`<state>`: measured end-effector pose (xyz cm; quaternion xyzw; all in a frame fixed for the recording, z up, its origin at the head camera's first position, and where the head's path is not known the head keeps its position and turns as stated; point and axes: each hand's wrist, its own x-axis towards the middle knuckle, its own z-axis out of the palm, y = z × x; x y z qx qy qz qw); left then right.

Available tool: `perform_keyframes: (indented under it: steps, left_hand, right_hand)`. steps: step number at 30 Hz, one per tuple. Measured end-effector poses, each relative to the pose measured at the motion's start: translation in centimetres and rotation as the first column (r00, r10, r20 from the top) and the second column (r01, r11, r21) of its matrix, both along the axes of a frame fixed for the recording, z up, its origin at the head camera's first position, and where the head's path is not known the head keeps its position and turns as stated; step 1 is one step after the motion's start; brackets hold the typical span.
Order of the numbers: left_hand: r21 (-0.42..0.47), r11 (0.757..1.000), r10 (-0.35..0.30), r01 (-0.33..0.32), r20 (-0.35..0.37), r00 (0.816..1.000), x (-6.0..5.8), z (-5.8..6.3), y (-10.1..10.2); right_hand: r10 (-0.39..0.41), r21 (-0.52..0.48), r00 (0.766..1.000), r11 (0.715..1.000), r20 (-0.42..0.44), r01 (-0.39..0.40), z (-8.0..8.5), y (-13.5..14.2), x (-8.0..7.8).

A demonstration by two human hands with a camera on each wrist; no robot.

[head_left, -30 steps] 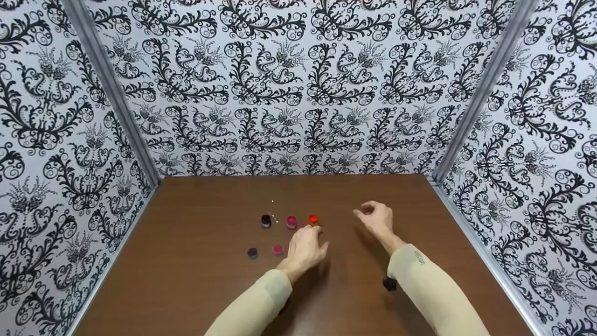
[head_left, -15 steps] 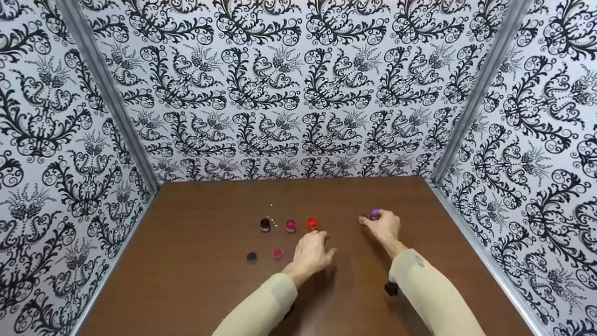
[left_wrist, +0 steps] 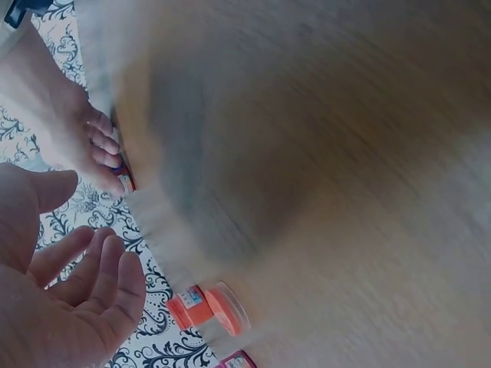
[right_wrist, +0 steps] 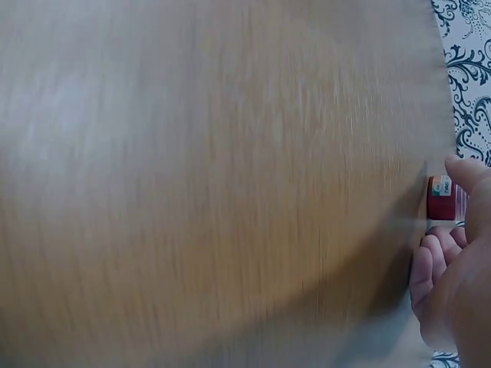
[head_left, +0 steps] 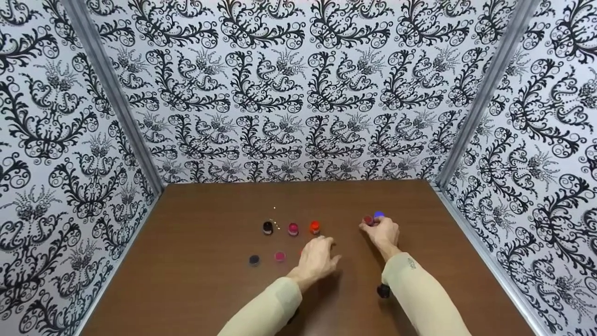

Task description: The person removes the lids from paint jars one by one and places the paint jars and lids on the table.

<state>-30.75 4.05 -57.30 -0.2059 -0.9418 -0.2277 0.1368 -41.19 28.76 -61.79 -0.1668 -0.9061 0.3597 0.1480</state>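
The right hand's grip [head_left: 384,234] pinches one red jar [head_left: 368,220] at two o'clock from the left hand [head_left: 318,257], whose grip is released; three jars [head_left: 293,229] span its ten to twelve, three discs [head_left: 280,256] nine.

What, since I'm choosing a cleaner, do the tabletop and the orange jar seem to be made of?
Tabletop: wood or printed laminate, low sheen; fine parallel grain and a soft pale reflection show. Orange jar: probably plastic, smooth; its even colour suggests that, though glass stays possible.
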Motion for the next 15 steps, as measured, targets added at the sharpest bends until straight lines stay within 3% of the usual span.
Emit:
perform_keyframes:
  steps: [5,10,15]
  left_hand:
    - [0.01,1.0,-0.008,0.008,0.02,1.0,0.1,-0.2,0.2]
    - [0.02,0.999,-0.033,0.033,0.012,0.999,0.1,-0.3,0.2]
    - [0.022,0.999,-0.028,0.028,0.006,1.0,-0.3,-0.3,-0.2]
  right_hand:
    - [-0.006,-0.023,0.997,1.0,0.071,0.007,0.4,-0.8,0.4]
    - [-0.01,-0.012,0.996,1.0,0.085,0.011,1.2,-1.3,1.3]
    - [-0.026,0.022,0.993,0.999,0.116,0.024,0.5,-1.6,0.1]
